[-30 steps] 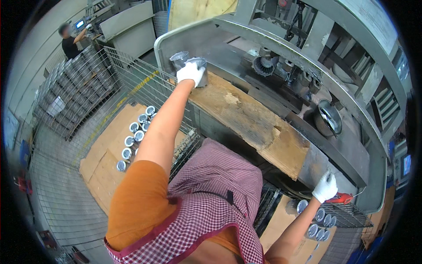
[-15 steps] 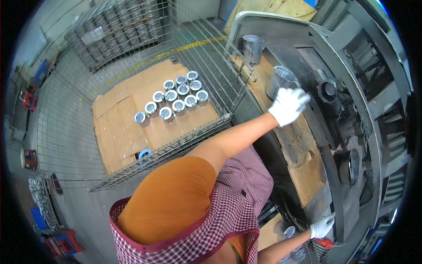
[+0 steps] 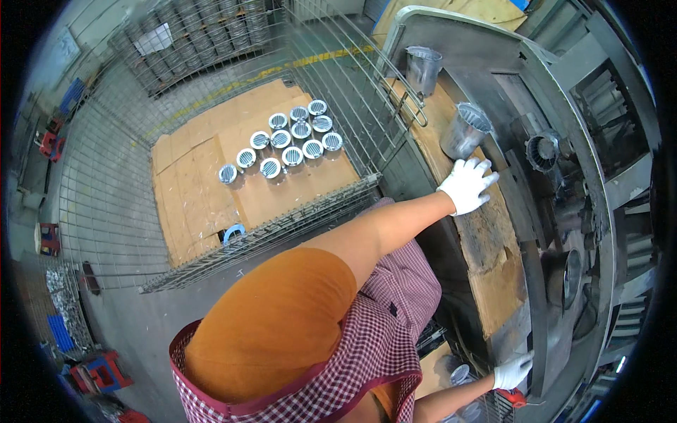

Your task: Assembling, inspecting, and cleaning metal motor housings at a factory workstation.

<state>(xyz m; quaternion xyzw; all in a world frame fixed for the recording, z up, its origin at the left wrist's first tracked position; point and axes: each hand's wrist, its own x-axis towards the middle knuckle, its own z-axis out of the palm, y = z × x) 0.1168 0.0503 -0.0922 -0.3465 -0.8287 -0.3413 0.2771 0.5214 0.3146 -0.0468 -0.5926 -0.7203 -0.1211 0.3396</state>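
Observation:
My left hand (image 3: 467, 187), in a white glove, reaches over a cardboard-covered ledge (image 3: 486, 247) with its fingers spread and nothing in them. Just beyond its fingertips stands a grey metal cup (image 3: 465, 132), slightly tilted in the view. A second metal cup (image 3: 423, 71) stands farther along the same ledge. Lower right, my right hand (image 3: 513, 371), also gloved, has its fingers stretched out at the edge of the machine frame; I cannot tell whether it presses on it. A red handle-like piece (image 3: 513, 397) lies just below that hand.
A wire cage (image 3: 261, 243) on the left holds several round metal parts with slotted tops (image 3: 280, 139) on cardboard. Inside the machine sit a ribbed round part (image 3: 542, 152) and a metal ring (image 3: 570, 279). Stacked parts (image 3: 204, 42) stand in the background.
My left hand has drawn slightly back from the nearer cup, and its fingers have spread from a closed, bent pose. My right hand stays near the machine edge. The whole view has shifted a little.

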